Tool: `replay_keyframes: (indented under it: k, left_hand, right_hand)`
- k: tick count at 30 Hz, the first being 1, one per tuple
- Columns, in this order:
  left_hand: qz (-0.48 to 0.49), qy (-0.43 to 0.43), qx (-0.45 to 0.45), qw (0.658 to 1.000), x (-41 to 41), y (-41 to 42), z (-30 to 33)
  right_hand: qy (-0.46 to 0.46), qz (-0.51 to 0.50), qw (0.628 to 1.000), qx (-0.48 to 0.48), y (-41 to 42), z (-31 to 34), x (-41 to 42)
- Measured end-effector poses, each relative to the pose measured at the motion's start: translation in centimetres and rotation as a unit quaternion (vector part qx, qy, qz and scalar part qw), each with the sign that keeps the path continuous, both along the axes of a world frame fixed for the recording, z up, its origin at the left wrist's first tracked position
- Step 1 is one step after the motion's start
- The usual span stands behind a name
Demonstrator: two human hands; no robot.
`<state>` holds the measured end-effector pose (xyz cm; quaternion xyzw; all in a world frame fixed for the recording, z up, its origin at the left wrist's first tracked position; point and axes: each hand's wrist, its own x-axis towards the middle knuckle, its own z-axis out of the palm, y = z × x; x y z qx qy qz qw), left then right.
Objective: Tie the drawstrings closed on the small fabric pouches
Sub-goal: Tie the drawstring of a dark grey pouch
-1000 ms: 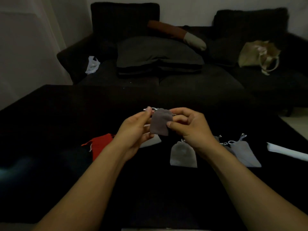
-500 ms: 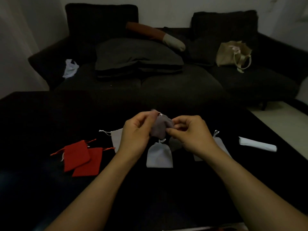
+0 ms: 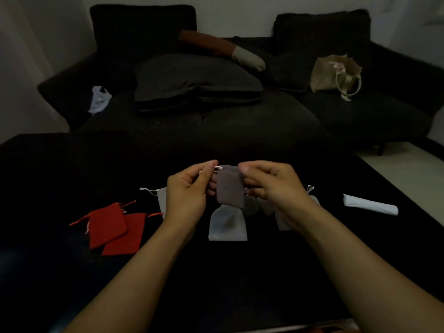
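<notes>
Fingers of the left hand (image 3: 186, 192) pinch the white drawstring (image 3: 217, 167) at the upper left corner of a grey-brown pouch (image 3: 230, 186), held above the dark table (image 3: 60, 169); the right hand (image 3: 271, 182) pinches its upper right corner, thumb and forefinger closed on the fabric. Below the fingertips lies a pale grey pouch (image 3: 227, 224) (flat, mouth gathered). Left of the left hand's fingers, two red pouches (image 3: 113, 228) overlap.
</notes>
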<state>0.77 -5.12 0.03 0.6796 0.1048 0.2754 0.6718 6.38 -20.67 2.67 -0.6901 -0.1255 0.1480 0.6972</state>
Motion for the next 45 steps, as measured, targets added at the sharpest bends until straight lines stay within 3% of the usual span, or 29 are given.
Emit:
replay_keyframes:
  k: [6, 10, 14, 16, 18, 24, 28, 32, 34, 37, 40, 45]
  left_hand:
    - [0.009, 0.036, 0.047, 0.998, 0.0, 0.1, -0.1]
    - [0.009, 0.052, 0.039, 0.998, 0.2, 0.3, 0.0]
    - [0.136, 0.043, -0.077, 0.987, 0.5, 1.8, 0.3]
    - [0.159, 0.033, -0.114, 0.98, 0.5, 3.5, 0.4]
    - [0.109, 0.027, -0.101, 0.989, 0.1, 4.4, 0.5]
    - [-0.033, 0.013, -0.097, 0.995, 0.4, 3.3, 0.5]
    - [-0.088, 0.008, -0.225, 0.97, 0.2, 1.8, 1.2]
    - [-0.104, 0.019, -0.312, 0.944, 0.2, 2.1, 1.1]
    - [-0.114, 0.011, -0.337, 0.935, 0.2, 2.3, 1.0]
    - [-0.144, -0.002, -0.347, 0.927, 0.1, 2.4, 1.1]
    - [-0.162, 0.005, -0.345, 0.925, 0.2, 2.4, 1.0]
    - [-0.138, 0.017, -0.366, 0.92, 0.0, 2.3, 1.4]
  right_hand:
    - [0.15, -0.116, 0.955, 0.227, 1.1, -0.6, 0.3]
    - [0.217, -0.123, 0.925, 0.287, 1.7, -0.8, 0.6]
    - [0.209, -0.174, 0.911, 0.309, 0.9, -0.7, 1.8]
    - [0.175, -0.212, 0.92, 0.278, -0.3, -0.9, 2.7]
    - [0.13, -0.213, 0.946, 0.207, -1.3, -1.4, 3.0]
    - [0.079, -0.079, 0.982, 0.15, -0.1, -1.6, 1.6]
    - [0.085, -0.058, 0.985, 0.136, 0.6, -1.1, 1.0]
    - [0.071, -0.13, 0.989, 0.028, 0.9, -1.0, 1.6]
    - [0.012, -0.132, 0.991, -0.025, 0.8, -1.0, 1.7]
    - [-0.118, 0.007, 0.989, -0.09, 0.8, -1.4, 1.7]
    - [-0.197, 0.11, 0.964, -0.144, 1.2, -1.9, 1.4]
    - [-0.151, 0.148, 0.971, -0.113, 1.5, -1.5, 0.7]
